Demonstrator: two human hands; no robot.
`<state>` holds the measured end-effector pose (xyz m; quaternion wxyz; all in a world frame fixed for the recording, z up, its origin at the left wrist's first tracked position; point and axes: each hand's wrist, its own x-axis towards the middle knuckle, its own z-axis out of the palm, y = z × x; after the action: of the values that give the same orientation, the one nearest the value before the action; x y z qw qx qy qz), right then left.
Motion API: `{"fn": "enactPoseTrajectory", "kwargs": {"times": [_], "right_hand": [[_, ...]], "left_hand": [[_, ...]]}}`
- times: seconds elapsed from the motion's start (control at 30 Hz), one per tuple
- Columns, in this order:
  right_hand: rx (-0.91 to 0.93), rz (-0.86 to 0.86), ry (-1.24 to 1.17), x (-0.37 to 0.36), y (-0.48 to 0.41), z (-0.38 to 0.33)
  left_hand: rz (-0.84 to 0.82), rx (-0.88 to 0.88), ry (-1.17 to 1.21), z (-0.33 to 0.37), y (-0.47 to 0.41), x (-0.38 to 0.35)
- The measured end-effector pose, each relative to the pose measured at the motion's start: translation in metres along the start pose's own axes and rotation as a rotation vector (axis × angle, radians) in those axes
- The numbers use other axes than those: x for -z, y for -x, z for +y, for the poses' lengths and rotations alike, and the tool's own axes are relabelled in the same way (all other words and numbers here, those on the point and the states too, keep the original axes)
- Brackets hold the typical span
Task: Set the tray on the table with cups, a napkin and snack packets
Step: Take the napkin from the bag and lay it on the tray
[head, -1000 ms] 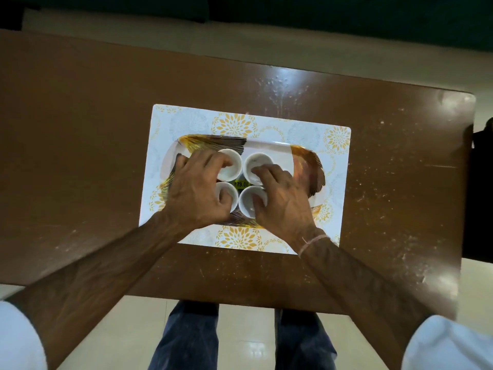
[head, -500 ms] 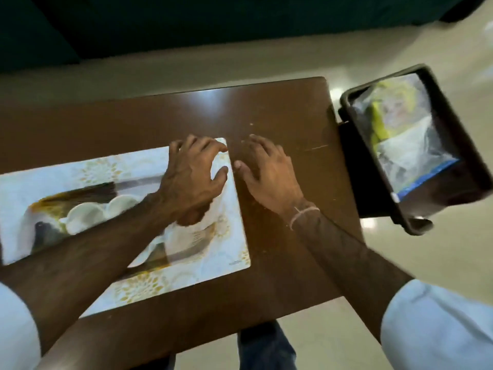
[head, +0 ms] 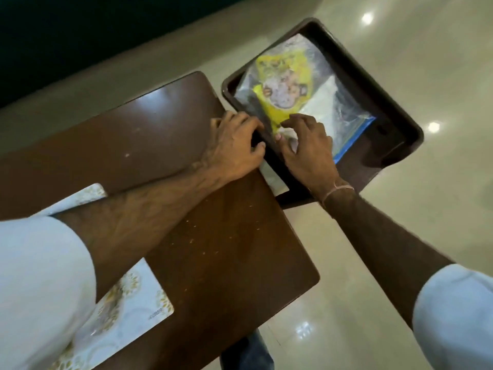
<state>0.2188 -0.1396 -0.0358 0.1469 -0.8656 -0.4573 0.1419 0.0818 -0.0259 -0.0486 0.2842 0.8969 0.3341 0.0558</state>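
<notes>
A clear zip bag (head: 344,116) lies in a dark brown bin (head: 373,73) just off the table's right end. Inside it are a yellow snack packet (head: 282,86) and something white like a napkin (head: 322,100). My right hand (head: 306,153) rests on the bag's near end, fingers spread, fingertips touching the yellow packet. My left hand (head: 234,148) is at the table's right edge with its fingers curled at the bin's near rim. Whether it grips anything is hidden. The tray and cups are out of view behind my left arm.
The brown table (head: 213,249) carries a white placemat (head: 138,303) with gold flowers at the lower left, partly under my left sleeve. The bin stands beside the table over a glossy tiled floor (head: 346,303). My legs show below the table's near edge.
My view has swung right, away from the tray and cups. Both hands left the cups and moved across the table to the bin; the right hand now touches the bag.
</notes>
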Motion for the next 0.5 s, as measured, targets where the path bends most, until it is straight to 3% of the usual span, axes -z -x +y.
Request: {"fn": "enactPoseTrajectory", "kwargs": {"times": [0.3,0.4,0.5], "right_hand": [[-0.372,0.185,-0.06,0.022,0.005,0.11],[-0.545,0.284,-0.386,0.021,0.006,0.121],[-0.788,0.265,-0.834,0.021,0.001,0.122]], "left_hand": [[-0.056,-0.185,-0.102,0.099,-0.053,-0.074],[-0.132,-0.176,-0.109,0.118,-0.058,-0.094],[-0.199,-0.13,-0.142,0.131,-0.063,-0.109]]}}
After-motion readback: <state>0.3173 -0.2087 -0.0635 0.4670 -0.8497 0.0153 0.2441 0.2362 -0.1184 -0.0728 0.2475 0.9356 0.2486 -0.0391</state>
